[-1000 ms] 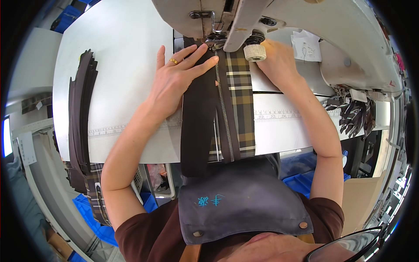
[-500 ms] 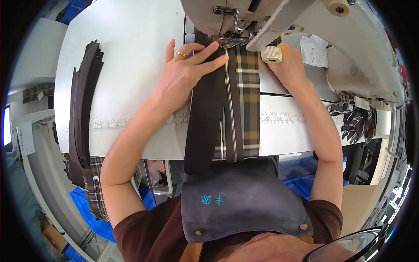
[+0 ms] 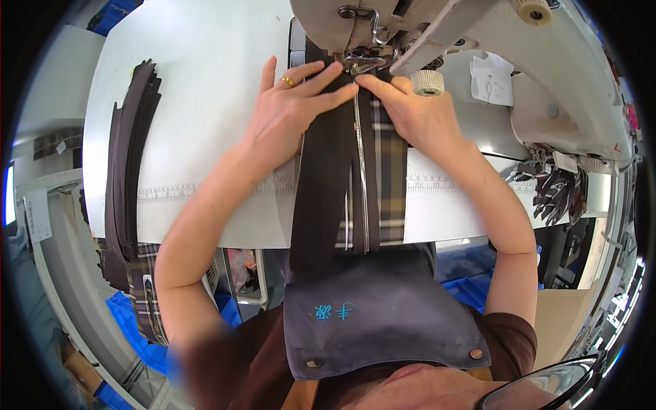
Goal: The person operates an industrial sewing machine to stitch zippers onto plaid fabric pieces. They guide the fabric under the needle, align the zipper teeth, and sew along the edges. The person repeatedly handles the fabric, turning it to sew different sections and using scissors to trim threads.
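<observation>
A dark brown fabric strip [image 3: 316, 178], a metal-toothed zipper [image 3: 363, 171] and brown plaid fabric [image 3: 393, 178] run from the sewing machine's presser foot [image 3: 365, 63] toward my lap. My left hand [image 3: 290, 102] lies open on the dark strip, fingers spread, with fingertips beside the zipper close to the foot. On the zipper's other side, my right hand [image 3: 427, 116] rests on the plaid fabric. One of its digits stretches to the zipper just below the foot; its other fingers are partly hidden near the white knob [image 3: 428, 82].
Dark fabric strips [image 3: 130, 157] lie stacked along the table's left side, above hanging plaid pieces [image 3: 147, 294]. A printed ruler [image 3: 205, 191] crosses the white table. Scraps [image 3: 560, 195] hang at the right. Blue bins [image 3: 140, 335] stand below.
My right hand has come left from behind the knob onto the fabric, reaching the zipper by the foot. My left hand stays nearly in place. The zipper has straightened slightly.
</observation>
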`<state>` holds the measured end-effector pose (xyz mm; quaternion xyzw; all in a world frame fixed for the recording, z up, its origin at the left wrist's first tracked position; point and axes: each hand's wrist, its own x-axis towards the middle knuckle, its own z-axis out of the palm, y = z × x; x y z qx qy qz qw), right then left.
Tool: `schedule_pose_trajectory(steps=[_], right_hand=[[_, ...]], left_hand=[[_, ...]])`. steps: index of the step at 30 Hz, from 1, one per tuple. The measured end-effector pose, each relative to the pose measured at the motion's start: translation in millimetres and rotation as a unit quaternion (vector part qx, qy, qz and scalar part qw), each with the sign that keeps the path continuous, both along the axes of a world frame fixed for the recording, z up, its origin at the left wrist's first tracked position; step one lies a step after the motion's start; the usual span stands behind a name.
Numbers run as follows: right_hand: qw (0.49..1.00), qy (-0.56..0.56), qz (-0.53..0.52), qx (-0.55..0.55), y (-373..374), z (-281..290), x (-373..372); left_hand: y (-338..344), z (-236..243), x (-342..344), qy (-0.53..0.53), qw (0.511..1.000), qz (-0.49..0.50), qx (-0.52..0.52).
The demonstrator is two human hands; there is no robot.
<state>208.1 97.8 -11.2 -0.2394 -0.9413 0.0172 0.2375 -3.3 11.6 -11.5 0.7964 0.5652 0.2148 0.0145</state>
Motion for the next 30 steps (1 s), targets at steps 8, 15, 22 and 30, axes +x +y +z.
schedule_pose_trajectory(steps=[8, 15, 22, 30], right_hand=[[0.997, 0.061, -0.024, -0.03, -7, 3, 41], [0.984, 0.0, 0.142, -0.106, -117, 18, 86], [0.991, 0.075, 0.079, -0.082, -150, -9, 61], [0.991, 0.069, 0.093, -0.068, -151, -8, 54]], left_hand=[[-34, 10, -3, 0.121, 0.987, -0.099, 0.027], [-140, 3, 42, -0.001, 0.999, -0.037, 0.011], [-135, 1, 47, -0.11, 0.993, 0.01, 0.033], [-135, 1, 51, -0.097, 0.994, 0.022, 0.043]])
